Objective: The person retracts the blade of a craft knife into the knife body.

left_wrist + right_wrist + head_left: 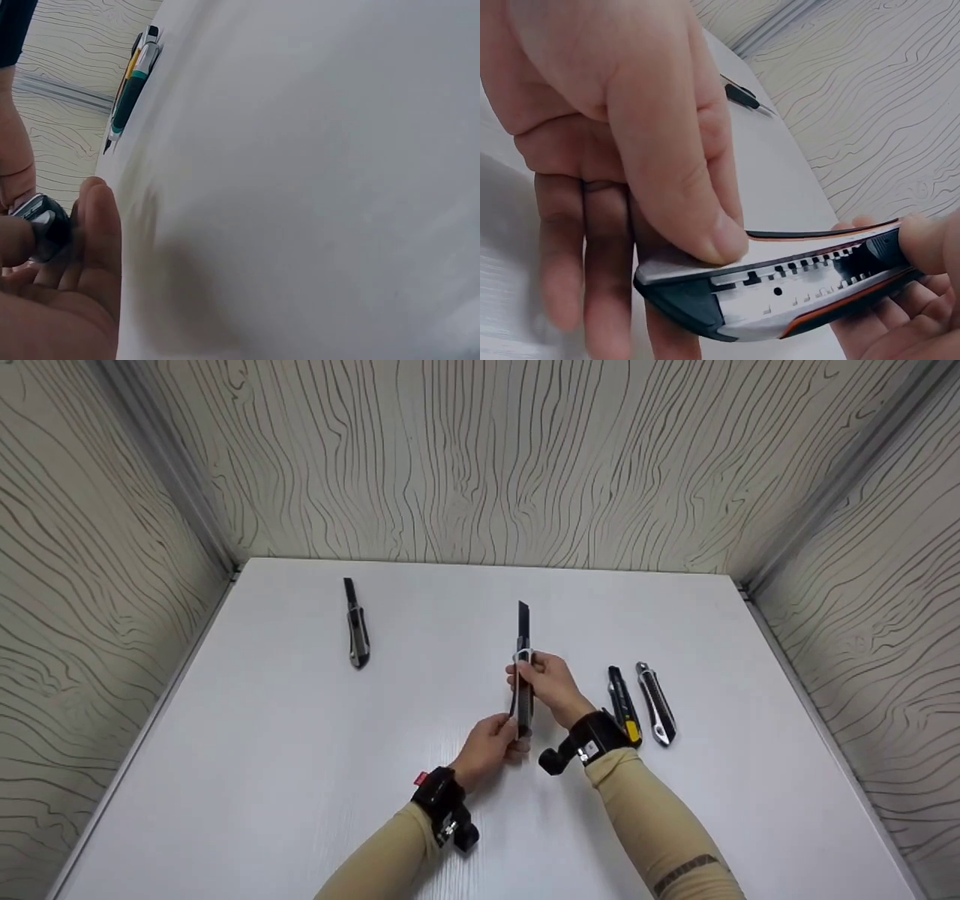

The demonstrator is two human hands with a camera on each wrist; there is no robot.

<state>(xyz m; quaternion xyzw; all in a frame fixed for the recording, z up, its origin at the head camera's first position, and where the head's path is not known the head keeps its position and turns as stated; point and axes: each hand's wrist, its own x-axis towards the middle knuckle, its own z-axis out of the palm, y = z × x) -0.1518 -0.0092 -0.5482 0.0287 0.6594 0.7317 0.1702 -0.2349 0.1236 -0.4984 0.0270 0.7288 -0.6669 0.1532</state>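
A large utility knife [524, 701] with a silver and black body is held off the table by both hands, its dark blade [523, 620] extended and pointing away. My right hand [553, 684] grips the upper handle, and its thumb [924, 241] lies on the black slider [886, 249] in the right wrist view. My left hand [489, 746] pinches the butt end between thumb and fingers. In the left wrist view the knife's dark end [51, 231] shows beside the left palm. Orange trim runs along the knife's edges.
On the white table [300, 780], another utility knife [357, 630] lies at the left with its blade out. Two more lie right of the right wrist: a black and yellow knife [622, 701] and a silver and black knife [657, 705]. Wood-patterned panels [450, 465] enclose the table.
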